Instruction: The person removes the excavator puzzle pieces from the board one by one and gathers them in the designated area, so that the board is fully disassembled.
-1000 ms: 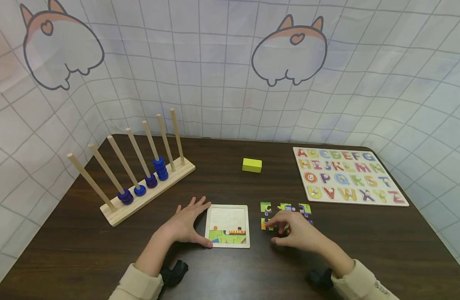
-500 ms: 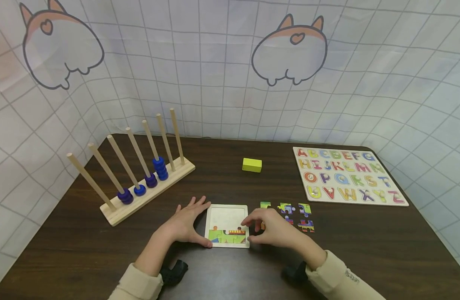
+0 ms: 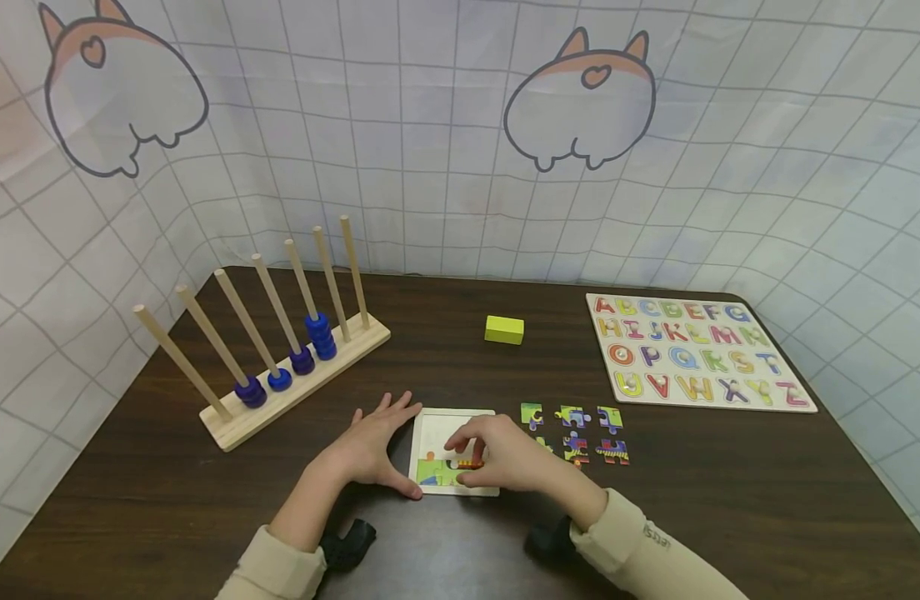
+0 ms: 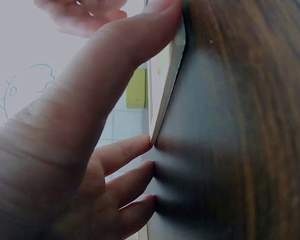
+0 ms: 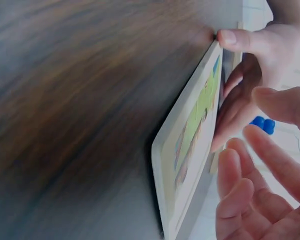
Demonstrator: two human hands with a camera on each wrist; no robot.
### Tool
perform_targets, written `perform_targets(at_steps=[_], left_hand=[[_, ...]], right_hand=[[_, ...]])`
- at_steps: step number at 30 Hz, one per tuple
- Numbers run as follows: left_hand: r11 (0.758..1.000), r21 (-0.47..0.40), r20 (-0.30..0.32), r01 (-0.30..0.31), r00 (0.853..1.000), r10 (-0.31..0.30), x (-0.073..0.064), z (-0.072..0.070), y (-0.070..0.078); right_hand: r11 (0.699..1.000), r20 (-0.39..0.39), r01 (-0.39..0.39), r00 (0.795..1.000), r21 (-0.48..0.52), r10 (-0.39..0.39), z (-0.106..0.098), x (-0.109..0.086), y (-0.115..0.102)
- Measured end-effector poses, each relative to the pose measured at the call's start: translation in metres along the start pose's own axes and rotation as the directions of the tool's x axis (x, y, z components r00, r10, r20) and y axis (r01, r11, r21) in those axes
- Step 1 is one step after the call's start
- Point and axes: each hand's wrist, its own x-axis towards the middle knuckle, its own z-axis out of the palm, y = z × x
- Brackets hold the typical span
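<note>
A small square puzzle tray lies on the table with joined green pieces along its near part. My left hand is spread along the tray's left side. Its thumb touches the near left corner and its index fingertip touches the far left corner. Over the tray hovers my right hand, fingers bent loosely and thumb apart; the right wrist view shows nothing between them. This hand hides the tray's right part. Several loose jigsaw pieces lie to the right of the tray.
An abacus stand with wooden pegs and blue rings stands at the left. A yellow-green block sits behind the tray. At the right lies an alphabet board. A grid-patterned cloth hangs behind the table.
My right hand has moved left from the loose pieces to above the tray, uncovering several of those pieces. My left hand has stayed at the tray's left side.
</note>
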Motion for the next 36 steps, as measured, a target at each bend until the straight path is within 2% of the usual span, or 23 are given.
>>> perform_targets(at_steps=[12,20,28,36], left_hand=[[1.000,-0.007,-0.011,-0.016,1.000,0.016,0.000,0.000,-0.001],[1.000,-0.016,-0.010,-0.019,1.000,0.019,0.000,0.000,-0.001],[1.000,-0.020,-0.011,-0.020,1.000,0.020,0.000,-0.001,0.000],[1.000,-0.024,-0.009,-0.009,1.000,0.009,0.000,0.000,0.000]], right_hand=[[0.998,0.002,-0.014,1.000,-0.059,0.014,0.015,0.016,-0.005],[0.992,-0.004,-0.064,0.998,-0.110,0.063,0.019,0.023,-0.008],[0.977,-0.021,-0.065,0.998,-0.204,0.062,0.022,0.025,-0.011],[0.968,-0.028,-0.064,0.998,-0.244,0.059,0.025,0.025,-0.014]])
